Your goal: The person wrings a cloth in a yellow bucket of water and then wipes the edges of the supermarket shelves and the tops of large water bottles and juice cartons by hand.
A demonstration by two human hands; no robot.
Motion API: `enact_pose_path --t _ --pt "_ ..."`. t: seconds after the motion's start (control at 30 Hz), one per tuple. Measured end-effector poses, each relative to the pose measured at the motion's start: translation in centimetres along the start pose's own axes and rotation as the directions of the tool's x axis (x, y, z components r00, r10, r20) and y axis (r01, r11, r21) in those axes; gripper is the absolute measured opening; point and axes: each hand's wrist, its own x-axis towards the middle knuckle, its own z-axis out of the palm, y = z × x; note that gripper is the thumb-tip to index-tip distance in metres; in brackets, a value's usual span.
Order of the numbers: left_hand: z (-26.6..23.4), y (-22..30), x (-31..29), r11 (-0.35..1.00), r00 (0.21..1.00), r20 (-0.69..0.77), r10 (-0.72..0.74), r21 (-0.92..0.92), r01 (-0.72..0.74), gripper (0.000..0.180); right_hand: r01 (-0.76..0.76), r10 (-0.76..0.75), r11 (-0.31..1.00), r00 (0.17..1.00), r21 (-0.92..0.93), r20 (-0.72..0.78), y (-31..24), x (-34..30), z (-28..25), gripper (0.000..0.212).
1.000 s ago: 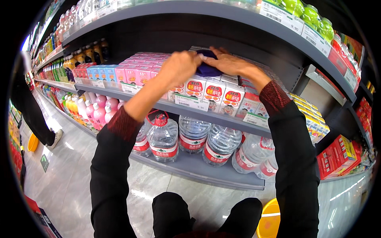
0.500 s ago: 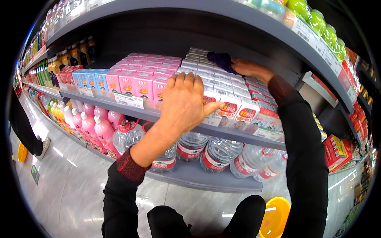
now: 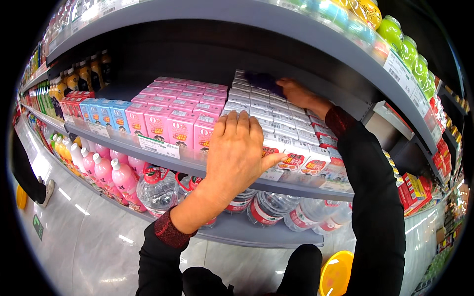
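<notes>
My left hand lies over the front of the white drink cartons, fingers stretched forward and thumb pointing right. It holds nothing. Farther back on the same shelf, my right hand is closed on a dark purple cloth, which rests on top of the rear white cartons. The fingertips are partly hidden by the cloth. Left of the white cartons stand rows of pink cartons, close beside my left hand. Red-and-white cartons sit under my right wrist.
An upper shelf edge juts out above my arms. Below are large water bottles and pink bottles. A yellow basin stands on the floor by my knee. Another person's leg shows at far left.
The cloth and my right hand have shifted slightly left over the rear cartons. My left hand stays on the front cartons. The whole view has tilted a little.
</notes>
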Motion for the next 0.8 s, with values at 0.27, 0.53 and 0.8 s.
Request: enact_pose_path --t 0.27,0.53,0.8 --pt "1.2 1.3 0.6 0.999 0.999 -0.046 -0.029 -0.045 0.027 0.074 -0.255 0.258 0.958 0.966 -0.128 0.007 6.0 4.3 1.8 0.031" --pt "0.2 -0.8 -0.5 0.999 1.000 -0.022 -0.021 0.024 0.022 0.074 0.465 -0.426 0.808 0.885 -0.362 0.187 -7.9 1.5 -1.4 0.026" --pt "1.0 0.4 0.0 0.999 0.996 -0.088 -0.023 -0.041 0.019 0.072 -0.141 0.151 0.973 0.987 -0.184 0.045 9.6 -11.3 -3.9 0.026"
